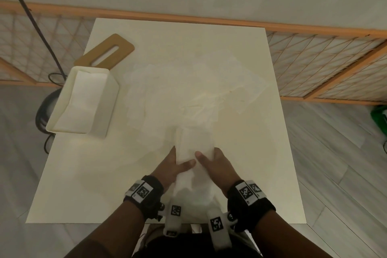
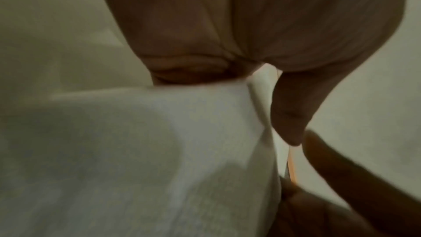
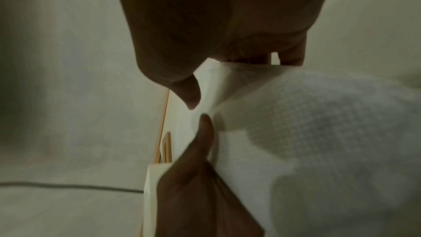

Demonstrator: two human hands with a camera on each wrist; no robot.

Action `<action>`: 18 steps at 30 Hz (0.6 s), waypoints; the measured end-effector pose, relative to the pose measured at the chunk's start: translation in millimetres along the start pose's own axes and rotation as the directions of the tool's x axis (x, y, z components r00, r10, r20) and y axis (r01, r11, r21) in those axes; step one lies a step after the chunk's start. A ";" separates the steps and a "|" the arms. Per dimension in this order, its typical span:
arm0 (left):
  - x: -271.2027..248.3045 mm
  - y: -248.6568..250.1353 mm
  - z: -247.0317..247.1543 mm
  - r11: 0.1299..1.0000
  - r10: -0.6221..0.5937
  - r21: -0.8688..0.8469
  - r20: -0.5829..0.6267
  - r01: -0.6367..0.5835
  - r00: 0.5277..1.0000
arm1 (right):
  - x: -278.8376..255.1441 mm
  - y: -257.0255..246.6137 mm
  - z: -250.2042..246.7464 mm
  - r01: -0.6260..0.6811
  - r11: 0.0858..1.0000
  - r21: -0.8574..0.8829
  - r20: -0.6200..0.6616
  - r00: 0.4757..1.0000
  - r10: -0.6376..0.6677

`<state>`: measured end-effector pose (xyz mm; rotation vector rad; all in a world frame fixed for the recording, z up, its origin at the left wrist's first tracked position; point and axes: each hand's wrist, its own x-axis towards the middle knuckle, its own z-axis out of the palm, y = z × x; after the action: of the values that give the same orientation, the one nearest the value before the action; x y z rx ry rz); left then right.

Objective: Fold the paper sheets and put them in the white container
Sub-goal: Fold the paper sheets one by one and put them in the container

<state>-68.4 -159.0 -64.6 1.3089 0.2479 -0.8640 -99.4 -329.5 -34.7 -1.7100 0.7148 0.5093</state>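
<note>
Both hands grip one paper sheet (image 1: 195, 142) at 6 o'clock: my left hand (image 1: 167, 165) and right hand (image 1: 217, 165) pinch it w/ thumbs on top. White container (image 1: 83, 98) sits at 9-10 o'clock. Risk: thin sheet tears or creases crooked if I pull unevenly.

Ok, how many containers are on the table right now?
1: the white container stands at the table's left edge, folded paper inside, its wooden lid lying just behind it.
</note>
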 end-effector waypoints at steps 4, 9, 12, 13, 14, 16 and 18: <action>5.4 -0.5 4.0 0.994 0.015 -0.103 -0.089 -0.025 0.996 | 2.6 -4.1 -0.7 -0.005 1.000 -0.005 -0.052 0.999 0.004; 2.9 2.3 0.8 0.993 0.001 -0.117 -0.125 -0.015 0.992 | 3.6 3.1 -0.5 -0.074 0.995 0.061 0.049 0.996 0.071; -4.9 7.6 1.7 0.984 0.044 0.177 -0.083 -0.029 0.996 | 0.8 -0.5 -0.6 0.082 0.995 -0.062 -0.016 0.996 -0.083; -5.2 7.4 2.4 0.952 0.064 0.302 -0.075 -0.038 0.995 | -0.7 -2.2 1.2 0.099 0.992 -0.084 -0.018 0.995 -0.100; -4.3 6.3 4.2 0.910 0.082 0.412 -0.082 -0.041 0.993 | -1.5 -1.9 4.0 0.097 0.990 -0.104 -0.007 0.995 -0.098; -2.7 2.9 11.5 0.831 0.078 0.557 -0.110 -0.004 0.991 | -1.3 2.5 10.1 0.072 0.985 -0.156 0.049 0.997 -0.065; -0.8 -0.6 14.7 0.808 0.015 0.586 -0.111 0.054 0.994 | -0.8 6.8 14.9 0.066 0.978 -0.200 0.105 0.993 -0.046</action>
<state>-73.7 -172.1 -60.4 1.9456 0.0742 -0.9237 -104.2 -316.1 -42.7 -1.8753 0.5559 0.6412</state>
